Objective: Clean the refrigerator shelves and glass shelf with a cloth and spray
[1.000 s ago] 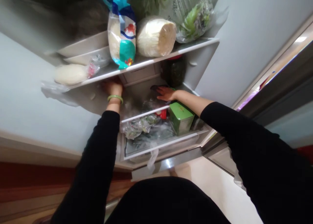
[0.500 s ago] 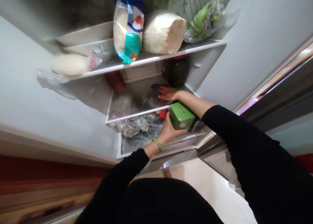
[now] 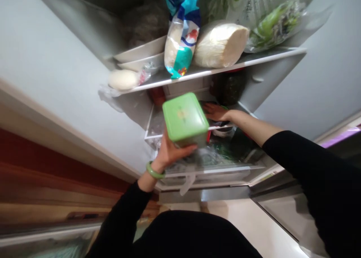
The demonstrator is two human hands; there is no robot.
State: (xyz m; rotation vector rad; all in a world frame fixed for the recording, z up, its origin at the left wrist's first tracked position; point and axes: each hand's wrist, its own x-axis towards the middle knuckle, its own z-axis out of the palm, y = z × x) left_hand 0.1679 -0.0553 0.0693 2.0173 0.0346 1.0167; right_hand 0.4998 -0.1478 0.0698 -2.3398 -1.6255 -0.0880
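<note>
My left hand, with a green bangle at its wrist, is closed around a box with a bright green lid. The box is lifted in front of the fridge's middle shelf, lid towards me. Over that shelf, my right hand reaches in with its fingers stretched out, beside or on something dark that I cannot make out. The green box hides part of the area by its fingertips.
On the upper shelf lie a blue-and-white plastic package, a thick pale cut vegetable, bagged greens and a wrapped white item. Dark jars stand at the back right. Plastic-wrapped items fill the lower compartment.
My left hand has lifted the green-lidded box out from the right side and moved it left and up towards me. My right hand remains over the middle shelf. The view has shifted.
</note>
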